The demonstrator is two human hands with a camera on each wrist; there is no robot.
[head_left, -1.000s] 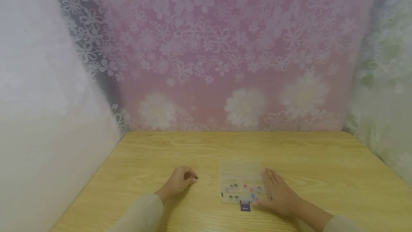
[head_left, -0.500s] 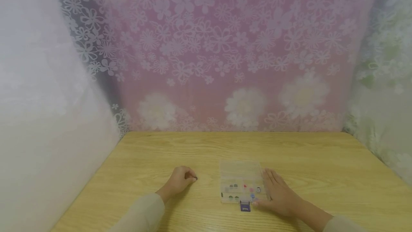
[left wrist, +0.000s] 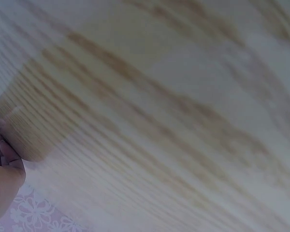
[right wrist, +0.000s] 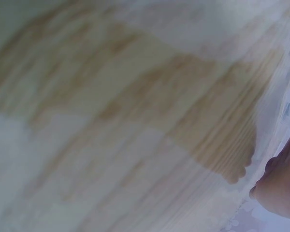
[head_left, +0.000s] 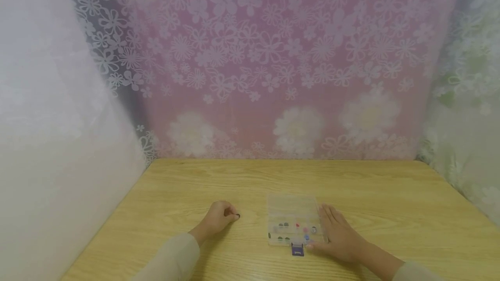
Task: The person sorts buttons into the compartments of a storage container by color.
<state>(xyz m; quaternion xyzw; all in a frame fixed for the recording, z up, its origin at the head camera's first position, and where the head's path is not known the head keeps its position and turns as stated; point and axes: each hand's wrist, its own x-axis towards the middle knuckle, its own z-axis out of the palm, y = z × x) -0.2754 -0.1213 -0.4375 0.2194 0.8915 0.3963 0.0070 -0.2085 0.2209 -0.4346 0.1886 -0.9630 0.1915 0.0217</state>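
Observation:
In the head view my left hand (head_left: pixel 219 219) is over the table left of the box, pinching a small dark round piece (head_left: pixel 238 216) between thumb and fingertip. What kind of piece it is cannot be made out. A clear plastic compartment box (head_left: pixel 291 206) lies on the table with its purple latch (head_left: pixel 297 249) flipped out at the front. Small dark, red, pink and blue pieces (head_left: pixel 306 237) sit in several of its compartments. Along the box's right side lies my right hand (head_left: pixel 343 238), fingers straight, thumb at the front edge. The left wrist view catches only part of the left hand (left wrist: pixel 5 159).
A wood-grain table (head_left: pixel 187 181) carries the box. Behind it hangs a pink flowered cloth (head_left: pixel 250 77). A pale sheet (head_left: pixel 70 120) borders the left side and a green-and-white one (head_left: pixel 465 120) the right.

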